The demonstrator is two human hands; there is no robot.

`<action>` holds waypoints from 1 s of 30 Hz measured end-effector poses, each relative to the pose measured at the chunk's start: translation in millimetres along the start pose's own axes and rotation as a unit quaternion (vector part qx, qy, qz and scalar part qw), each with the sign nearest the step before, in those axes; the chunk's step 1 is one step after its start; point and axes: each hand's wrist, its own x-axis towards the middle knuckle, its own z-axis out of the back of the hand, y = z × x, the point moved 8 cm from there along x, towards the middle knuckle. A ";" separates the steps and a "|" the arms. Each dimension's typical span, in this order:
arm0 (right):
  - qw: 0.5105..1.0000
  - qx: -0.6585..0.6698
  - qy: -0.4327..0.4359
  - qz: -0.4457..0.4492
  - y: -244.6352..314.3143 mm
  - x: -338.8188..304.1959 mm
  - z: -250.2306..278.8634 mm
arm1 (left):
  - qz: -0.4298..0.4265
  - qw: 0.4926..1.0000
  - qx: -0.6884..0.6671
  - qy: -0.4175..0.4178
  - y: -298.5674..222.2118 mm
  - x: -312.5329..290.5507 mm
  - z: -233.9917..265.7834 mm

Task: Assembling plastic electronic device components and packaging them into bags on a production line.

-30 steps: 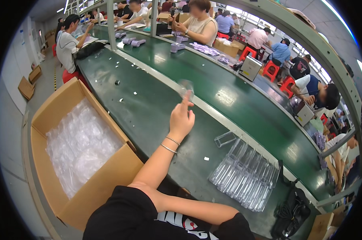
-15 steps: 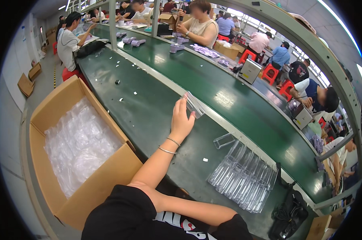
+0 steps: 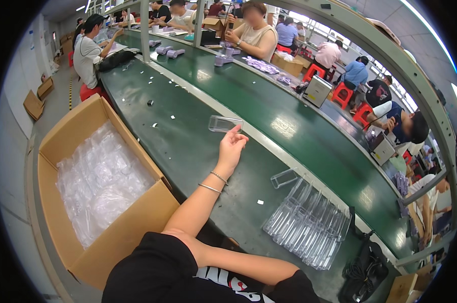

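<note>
My left hand (image 3: 232, 150) is stretched out over the bench, its fingers at one end of a clear plastic case (image 3: 219, 124). The case is a long, see-through box shape, held crosswise near the metal rail. I see no contents in it. My right forearm (image 3: 248, 266) lies across my body, and its hand is hidden behind my left arm. A pile of similar clear cases (image 3: 304, 224) lies in tight rows on the bench to the right. One loose clear case (image 3: 284, 178) rests at the pile's far edge.
On the left stands an open cardboard box (image 3: 125, 247) holding clear plastic bags (image 3: 104, 177). Beyond the rail runs a green conveyor belt (image 3: 309, 146). A black pouch with a cable (image 3: 367, 267) sits at the lower right. White scraps (image 3: 260, 202) dot the bench. Co-workers sit across the belt.
The case in my left hand has turned from a steep tilt to nearly level, and now extends left of my fingers. The pile and the box stay as they were.
</note>
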 end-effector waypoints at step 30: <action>1.000 0.000 -0.016 0.003 -1.4 -0.8 1.9 | -0.062 0.908 0.415 0.006 -1.8 -12.8 -9.9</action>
